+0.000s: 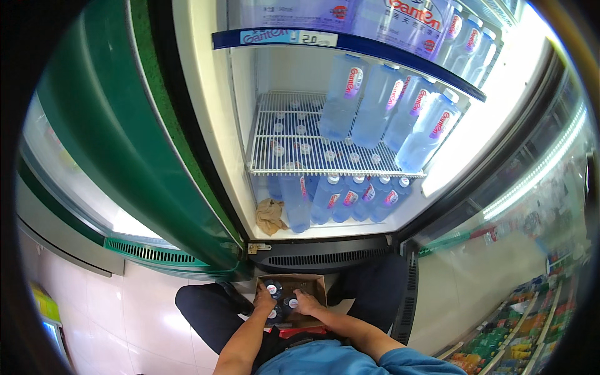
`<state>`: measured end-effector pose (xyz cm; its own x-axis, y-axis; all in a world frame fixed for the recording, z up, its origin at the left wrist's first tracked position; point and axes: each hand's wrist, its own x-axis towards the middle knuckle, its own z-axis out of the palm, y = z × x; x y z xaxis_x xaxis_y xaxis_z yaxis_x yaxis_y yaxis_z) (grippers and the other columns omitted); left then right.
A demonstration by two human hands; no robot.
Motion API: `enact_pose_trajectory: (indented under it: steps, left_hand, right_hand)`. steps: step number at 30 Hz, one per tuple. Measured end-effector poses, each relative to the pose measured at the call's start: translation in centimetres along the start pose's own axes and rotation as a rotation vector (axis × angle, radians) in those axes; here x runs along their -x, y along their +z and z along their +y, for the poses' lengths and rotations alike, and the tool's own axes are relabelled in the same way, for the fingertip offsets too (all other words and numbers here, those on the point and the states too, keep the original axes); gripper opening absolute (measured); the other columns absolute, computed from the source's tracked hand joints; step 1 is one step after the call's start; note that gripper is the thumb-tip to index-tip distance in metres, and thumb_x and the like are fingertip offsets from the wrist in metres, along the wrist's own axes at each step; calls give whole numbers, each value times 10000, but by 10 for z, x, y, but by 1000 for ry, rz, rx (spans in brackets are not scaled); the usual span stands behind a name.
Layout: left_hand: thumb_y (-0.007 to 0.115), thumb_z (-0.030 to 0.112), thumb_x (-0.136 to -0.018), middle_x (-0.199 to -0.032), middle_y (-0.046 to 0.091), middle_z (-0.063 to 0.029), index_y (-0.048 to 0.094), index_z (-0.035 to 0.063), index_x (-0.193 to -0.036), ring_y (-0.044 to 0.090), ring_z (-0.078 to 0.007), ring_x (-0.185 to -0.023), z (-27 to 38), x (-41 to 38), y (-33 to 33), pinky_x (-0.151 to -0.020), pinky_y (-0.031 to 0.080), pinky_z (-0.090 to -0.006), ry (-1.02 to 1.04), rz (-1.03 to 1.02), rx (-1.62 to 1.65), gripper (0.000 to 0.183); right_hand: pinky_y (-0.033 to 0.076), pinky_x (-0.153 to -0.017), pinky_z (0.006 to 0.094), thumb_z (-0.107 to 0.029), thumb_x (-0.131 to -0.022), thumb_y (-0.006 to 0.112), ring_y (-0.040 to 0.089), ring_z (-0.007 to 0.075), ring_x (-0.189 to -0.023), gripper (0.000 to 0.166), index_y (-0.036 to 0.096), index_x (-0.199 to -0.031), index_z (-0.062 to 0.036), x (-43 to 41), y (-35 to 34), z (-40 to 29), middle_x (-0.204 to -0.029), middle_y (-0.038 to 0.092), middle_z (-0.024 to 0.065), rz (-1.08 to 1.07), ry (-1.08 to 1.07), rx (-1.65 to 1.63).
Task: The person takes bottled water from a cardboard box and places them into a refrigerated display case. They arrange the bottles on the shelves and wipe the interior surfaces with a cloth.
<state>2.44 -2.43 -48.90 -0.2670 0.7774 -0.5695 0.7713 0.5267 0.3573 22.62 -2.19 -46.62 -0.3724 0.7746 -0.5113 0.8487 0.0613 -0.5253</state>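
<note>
Between my knees stands an open cardboard box [320, 285] holding a few dark-looking bottles with white caps. My left hand [265, 298] grips a capped bottle [273, 287] at the box's left side. My right hand [305, 303] has its fingers on another bottle [293, 303] near the middle. A third bottle [273, 314] stands closer to my body. The bottles' lower parts are hidden in the box. Ahead is an opened display fridge, its wire shelf [286, 140] bearing several large Ganten water bottles [344, 98] on the right. Smaller bottles [349, 201] line its floor.
A crumpled tan cloth [270, 215] lies at the fridge floor's left front. The green-framed door [108, 126] is on my left, and a glass door [497, 225] swings out on my right. A black vent grille [328, 255] runs below the fridge opening. Shrink-wrapped packs [398, 23] fill the upper shelf.
</note>
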Motion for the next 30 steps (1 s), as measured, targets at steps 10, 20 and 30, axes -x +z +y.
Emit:
enact_pose_trajectory:
  steps: [10,20,30]
  left_hand:
    - [780,303,-830,-1466,538,-293,488,11,-1496,607,-474,-1272,35,32,-71,-1061,512,-487,274,53,-90,784]
    - [780,248,-914,-1347,661,-174,535,-21,-1453,668,-253,-1143,300,110,-348,-963,547,-391,920,27,654,650]
    - [920,310,-762,-1334,626,-244,385,-90,-1485,627,-303,-1250,488,56,-454,-1056,521,-399,1242,263,630,984]
  right_hand:
    - [581,-821,332,-339,-880,853,705,175,-918,556,692,-1266,27,16,-187,-25,-1101,758,124,-62,-212,-622]
    - [546,-1017,437,-261,-790,896,603,407,-1296,914,428,-1502,73,74,-554,-98,-1418,570,308,1388,-402,-257]
    - [585,-932,495,-525,-700,928,682,482,-1122,1194,320,-1542,63,10,-642,-127,-1294,627,337,1405,-267,60]
